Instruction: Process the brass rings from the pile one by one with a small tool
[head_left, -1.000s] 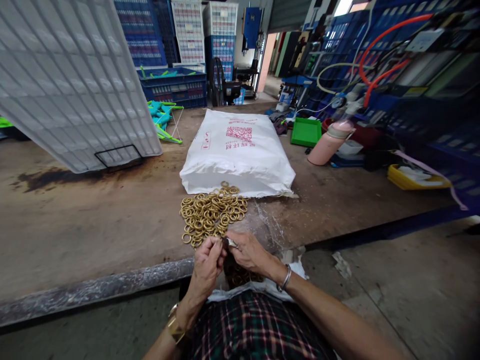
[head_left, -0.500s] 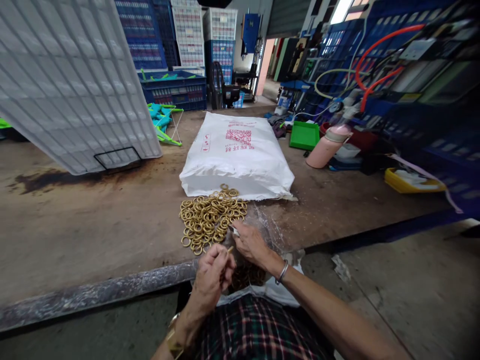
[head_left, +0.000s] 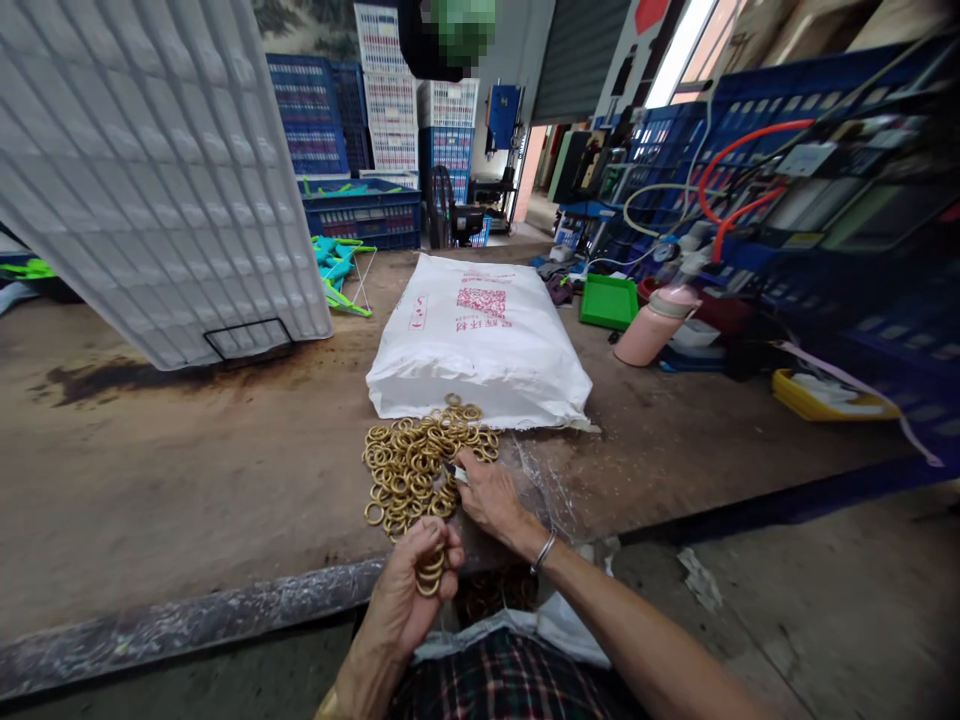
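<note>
Brass-coloured rings (head_left: 409, 465) lie in a loose pile on the brown table. Several more rings (head_left: 430, 570) are in my left hand (head_left: 420, 580), whose fingers curl around them near the table's front edge. At the pile's right side is my right hand (head_left: 491, 497), closed on a small tool with a dark tip and a pale part (head_left: 457, 474), too small to name. Behind the pile lies a white sack (head_left: 480, 345) with red print. Below the table edge, a cloth-lined opening at my lap holds more rings (head_left: 495, 595).
A white ribbed crate (head_left: 165, 180) leans at the left. Toward the right stand a green tray (head_left: 609, 301), a pink bottle (head_left: 652, 330) and a yellow tray (head_left: 832, 398). Green and blue plastic pieces (head_left: 341, 270) lie behind the crate. A person's head shows at the top.
My left hand has turned, so that several rings now show in its palm. My right hand has moved slightly left into the pile's edge. The view has tilted upward.
</note>
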